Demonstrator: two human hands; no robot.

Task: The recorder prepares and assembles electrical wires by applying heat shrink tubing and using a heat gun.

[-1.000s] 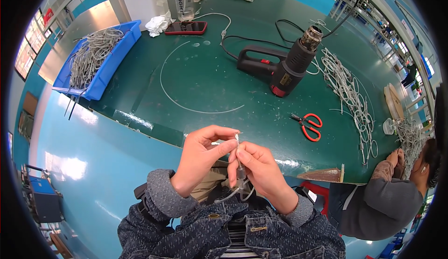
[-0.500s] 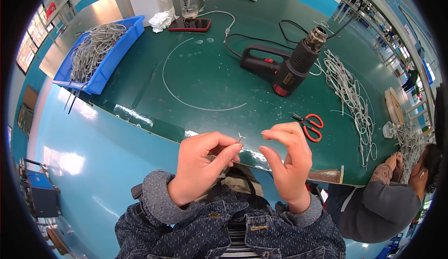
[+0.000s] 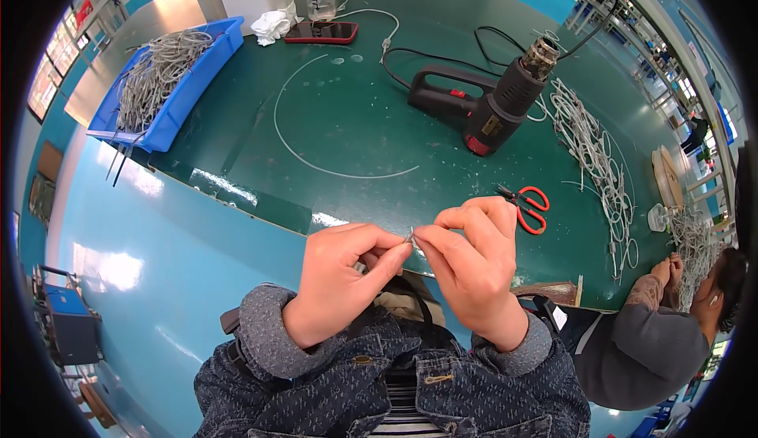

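Note:
Near the table's front edge, my left hand (image 3: 338,274) is closed, thumb and forefinger pinching the end of a thin cable (image 3: 410,236) with fine pale wires sticking up. From the other side my right hand (image 3: 477,268) pinches those wires at their tips, its fingertips touching or nearly touching the left ones. Most of the cable is hidden by the fingers. Just beyond my right hand lie scissors (image 3: 532,211) with red handles. A single curved length of clear-white cord (image 3: 296,152) rests on the green table ahead of both hands.
A black heat gun (image 3: 496,110) stands on the green table (image 3: 237,134), its cord trailing back. Grey cables fill a blue tray (image 3: 193,83) at left; a bundle of cables (image 3: 588,138) lies at right. A phone (image 3: 322,33) is at the back. A co-worker (image 3: 647,351) sits at right.
My right hand has moved left and its fingers, apart before, have closed on the wire tips. The left hand keeps its pinch in nearly the same place. The view has shifted slightly.

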